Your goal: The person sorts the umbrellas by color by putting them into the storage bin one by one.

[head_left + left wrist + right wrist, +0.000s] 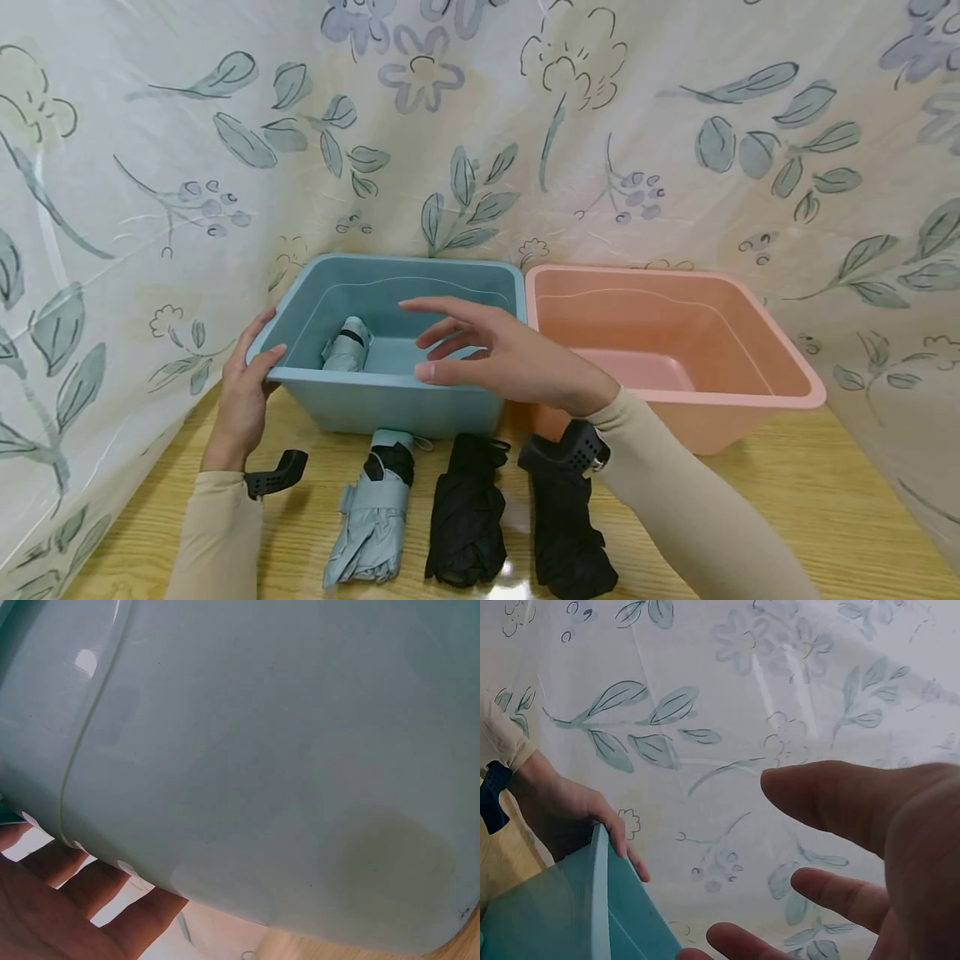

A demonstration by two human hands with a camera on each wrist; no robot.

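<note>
A pale blue umbrella [375, 517] and two black umbrellas [467, 525] are lying side by side on the wooden table [817, 492]. Beyond them, the left hand [242, 400] is gripping the left rim of the blue tub [390, 408], thumb and fingers clamped on it. The right hand [498, 350] is hovering over that tub, fingers spread apart. Inside, a banded umbrella [347, 354] is resting toward the left. A pink tub [675, 417] is standing just beside, on the right; behind, a flowered sheet [480, 117] is hanging.
</note>
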